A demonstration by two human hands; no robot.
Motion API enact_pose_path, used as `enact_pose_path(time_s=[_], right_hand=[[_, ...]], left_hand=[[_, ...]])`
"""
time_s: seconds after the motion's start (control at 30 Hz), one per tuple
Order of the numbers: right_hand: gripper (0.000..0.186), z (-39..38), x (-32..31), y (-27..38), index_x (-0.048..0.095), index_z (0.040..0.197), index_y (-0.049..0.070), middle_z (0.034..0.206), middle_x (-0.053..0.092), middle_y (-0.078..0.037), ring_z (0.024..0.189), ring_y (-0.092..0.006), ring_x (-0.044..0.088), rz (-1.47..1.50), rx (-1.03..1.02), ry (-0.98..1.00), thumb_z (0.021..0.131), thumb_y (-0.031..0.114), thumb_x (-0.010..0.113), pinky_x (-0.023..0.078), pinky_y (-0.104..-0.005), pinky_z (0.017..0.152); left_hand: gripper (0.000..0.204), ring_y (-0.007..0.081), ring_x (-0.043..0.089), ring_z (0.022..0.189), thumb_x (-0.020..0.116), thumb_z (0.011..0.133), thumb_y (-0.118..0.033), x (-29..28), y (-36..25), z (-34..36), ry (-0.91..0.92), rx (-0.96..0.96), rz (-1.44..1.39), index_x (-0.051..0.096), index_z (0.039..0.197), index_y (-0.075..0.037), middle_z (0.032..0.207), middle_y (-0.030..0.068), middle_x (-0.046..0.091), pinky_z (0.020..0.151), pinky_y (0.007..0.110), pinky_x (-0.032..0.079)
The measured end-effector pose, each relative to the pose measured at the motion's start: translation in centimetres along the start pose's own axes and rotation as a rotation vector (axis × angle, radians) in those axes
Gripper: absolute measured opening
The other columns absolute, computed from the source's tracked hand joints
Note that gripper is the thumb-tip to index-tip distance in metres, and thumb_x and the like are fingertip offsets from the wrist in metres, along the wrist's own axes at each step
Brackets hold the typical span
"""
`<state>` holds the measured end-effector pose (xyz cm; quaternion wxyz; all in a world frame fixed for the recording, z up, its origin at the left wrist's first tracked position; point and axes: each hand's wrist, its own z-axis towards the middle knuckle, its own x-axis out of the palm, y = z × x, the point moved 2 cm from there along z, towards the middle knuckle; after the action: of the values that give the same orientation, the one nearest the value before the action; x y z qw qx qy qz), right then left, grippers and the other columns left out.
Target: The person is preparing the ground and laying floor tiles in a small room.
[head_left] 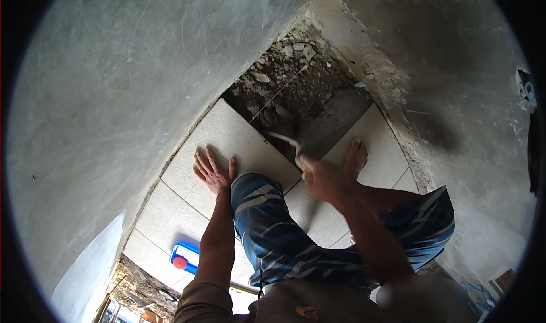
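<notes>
The left hand [211, 172] lies flat on a pale tile [227, 143], fingers spread wide. The right hand [319, 178] is closed around a trowel [282, 140], whose tip reaches onto the grey mortar [333, 121] past the tile's edge. A bare foot [355, 158] rests on the next tile. Rubble [284, 78] lies beyond.

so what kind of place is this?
Likely a narrow room or corridor under construction, mid floor-tiling. Pale floor tiles end at a rubble-filled unfinished patch, bare cement walls close in, and the right hand works a trowel at the tile edge.
</notes>
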<state>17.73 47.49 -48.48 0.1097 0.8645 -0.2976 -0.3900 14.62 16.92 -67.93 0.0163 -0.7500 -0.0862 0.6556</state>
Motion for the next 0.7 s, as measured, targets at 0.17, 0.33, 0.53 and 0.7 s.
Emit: enact_pose_path(time_s=[0.17, 0.33, 0.53, 0.7], right_hand=[[0.05, -2.7, -3.9, 0.7, 0.054, 0.14, 0.004, 0.115, 0.069, -0.026, 0.108, -0.0417, 0.066, -0.014, -0.073, -0.112, 0.094, 0.024, 0.059, 0.053, -0.0488, 0.095], [0.054, -4.6, 1.1, -2.3, 0.052, 0.143, 0.003, 0.124, 0.065, -0.027, 0.115, -0.0407, 0.065, 0.335, -0.021, -0.101, 0.094, 0.025, 0.06, 0.052, -0.044, 0.099], [0.053, -4.3, 3.9, -2.0, 0.053, 0.142, 0.002, 0.122, 0.067, -0.026, 0.112, -0.0406, 0.066, 0.362, -0.153, -0.145, 0.094, 0.023, 0.062, 0.052, -0.0434, 0.096], [0.049, 2.6, 4.8, -1.0, 0.055, 0.139, 0.004, 0.126, 0.065, -0.023, 0.113, -0.039, 0.065, 0.325, -0.228, -0.135, 0.096, 0.026, 0.062, 0.052, -0.0414, 0.098]], left_hand=[[0.101, 0.0353, 0.005, 0.157, 0.051, 0.087, -0.074, -0.2, 0.1, -0.1, 0.007, -0.002, 0.002, 0.016, 0.163, -0.017, 0.169, 0.0171, 0.009, 0.124, 0.057, 0.0], [0.101, 0.0348, 0.004, 0.157, 0.052, 0.087, -0.074, -0.3, -0.2, -0.1, 0.02, -0.002, 0.0, 0.016, 0.163, -0.017, 0.169, 0.0168, 0.009, 0.124, 0.057, 0.0], [0.102, 0.0348, 0.003, 0.157, 0.053, 0.086, -0.073, -0.3, 0.1, -0.2, 0.024, -0.005, 0.003, 0.016, 0.163, -0.017, 0.169, 0.017, 0.009, 0.124, 0.057, -0.001], [0.102, 0.0348, 0.004, 0.157, 0.054, 0.086, -0.073, -0.2, -0.5, 0.0, 0.019, -0.007, -0.006, 0.016, 0.163, -0.017, 0.169, 0.0169, 0.009, 0.124, 0.057, -0.001]])
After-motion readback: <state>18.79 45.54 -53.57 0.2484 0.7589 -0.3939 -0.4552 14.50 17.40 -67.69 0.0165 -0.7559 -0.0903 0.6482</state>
